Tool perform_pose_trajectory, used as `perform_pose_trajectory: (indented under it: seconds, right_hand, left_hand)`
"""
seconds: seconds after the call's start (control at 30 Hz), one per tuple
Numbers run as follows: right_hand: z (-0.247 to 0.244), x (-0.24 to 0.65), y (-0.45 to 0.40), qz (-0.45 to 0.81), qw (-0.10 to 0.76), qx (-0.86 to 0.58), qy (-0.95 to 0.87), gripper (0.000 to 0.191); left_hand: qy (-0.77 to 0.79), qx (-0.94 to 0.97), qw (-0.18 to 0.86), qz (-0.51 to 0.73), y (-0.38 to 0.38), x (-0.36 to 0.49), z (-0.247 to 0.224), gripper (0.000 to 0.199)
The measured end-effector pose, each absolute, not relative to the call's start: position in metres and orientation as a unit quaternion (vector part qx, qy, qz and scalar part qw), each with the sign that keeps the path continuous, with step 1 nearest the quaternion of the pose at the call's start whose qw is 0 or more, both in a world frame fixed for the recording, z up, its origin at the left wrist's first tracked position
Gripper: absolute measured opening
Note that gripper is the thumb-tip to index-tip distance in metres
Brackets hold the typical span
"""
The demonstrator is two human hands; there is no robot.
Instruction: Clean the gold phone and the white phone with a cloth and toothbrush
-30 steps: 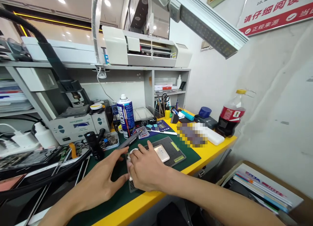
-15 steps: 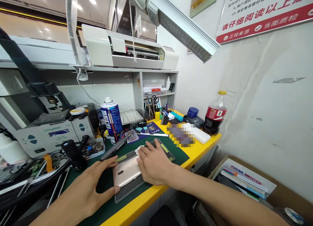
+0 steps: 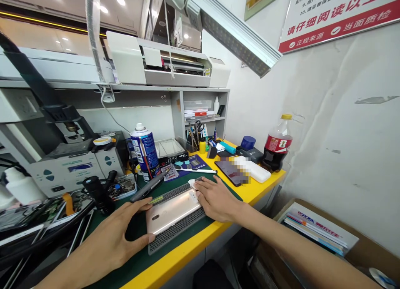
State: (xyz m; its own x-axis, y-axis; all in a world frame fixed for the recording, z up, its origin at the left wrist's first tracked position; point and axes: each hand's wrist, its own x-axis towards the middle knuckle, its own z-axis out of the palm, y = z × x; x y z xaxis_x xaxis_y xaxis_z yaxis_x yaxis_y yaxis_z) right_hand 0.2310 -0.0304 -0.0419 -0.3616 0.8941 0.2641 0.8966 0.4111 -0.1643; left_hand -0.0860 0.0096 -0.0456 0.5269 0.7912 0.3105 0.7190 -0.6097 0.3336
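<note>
- One yellow table [image 3: 175,260]: is running in front of you and carrying the things you are handling.
- One large white printer-like machine [image 3: 171,68]: is standing on the grey shelf [image 3: 176,118] behind.
- One dark green mat [image 3: 134,264]: is lying flat on the table, reaching in under your work.
- One bottle [image 3: 278,143], red-labelled, yellow-capped, part-filled with dark liquid: is standing upright at the far right.
- One blue spray can [image 3: 144,151], white-capped: is standing upright beyond your work.
- One perforated grey plate [image 3: 175,230]: is resting on the mat and showing along both long sides of what is lying on it.
- One left hand [image 3: 120,230], yours: is spanning wide, thumb and fingers bracketing the panel's left end; I am unable to tell whether they are gripping it.
- One right hand [image 3: 217,197], yours: is lying palm down over the panel's right end, fingers holding a wad.
- One rose-gold phone-sized panel [image 3: 170,212], dark oval mark near its left end: is lying flat on the plate, between your hands.
- One dark phone [image 3: 229,170], partly pixelated: is lying on the table, beyond your right hand.
- One grey pen-like tool [image 3: 150,187]: is lying just beyond your left hand.
- One white wad [image 3: 191,183]: is poking out at your right fingertips, beside the panel's far edge.
</note>
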Motion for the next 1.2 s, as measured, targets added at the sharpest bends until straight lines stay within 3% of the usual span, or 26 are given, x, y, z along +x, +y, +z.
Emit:
perform_pose_trajectory:
  seconds: [0.2, 0.37, 0.53, 0.73, 0.93, 1.07, 1.2]
  right_hand:
    - [-0.034, 0.239, -0.026, 0.011, 0.213, -0.537, -0.816, 0.047]
    - [-0.032, 0.232, -0.018, 0.044, 0.262, -0.557, -0.787, 0.044]
    - [-0.033, 0.228, -0.004, 0.095, 0.340, -0.596, -0.721, 0.025]
    - [-0.021, 0.243, -0.003, 0.212, 0.371, -0.605, -0.671, 0.033]
    - [0.004, 0.248, -0.025, 0.328, 0.347, -0.558, -0.679, 0.030]
    - [0.015, 0.235, -0.046, 0.293, 0.313, -0.513, -0.744, 0.028]
    - [0.019, 0.222, -0.063, 0.308, 0.292, -0.475, -0.771, 0.027]
  left_hand:
    - [0.462, 0.866, 0.107, 0.157, 0.007, -0.086, -0.037, 0.069]
    - [0.472, 0.855, 0.108, 0.184, 0.001, -0.082, -0.036, 0.069]
    - [0.466, 0.860, 0.120, 0.169, 0.000, -0.080, -0.031, 0.069]
    - [0.455, 0.865, 0.147, 0.153, -0.003, -0.084, -0.022, 0.068]
    - [0.456, 0.850, 0.144, 0.219, -0.010, -0.078, -0.007, 0.058]
    - [0.383, 0.871, 0.122, 0.283, -0.025, -0.054, 0.005, 0.035]
    - [0.300, 0.893, 0.027, 0.334, -0.043, -0.022, 0.002, 0.035]
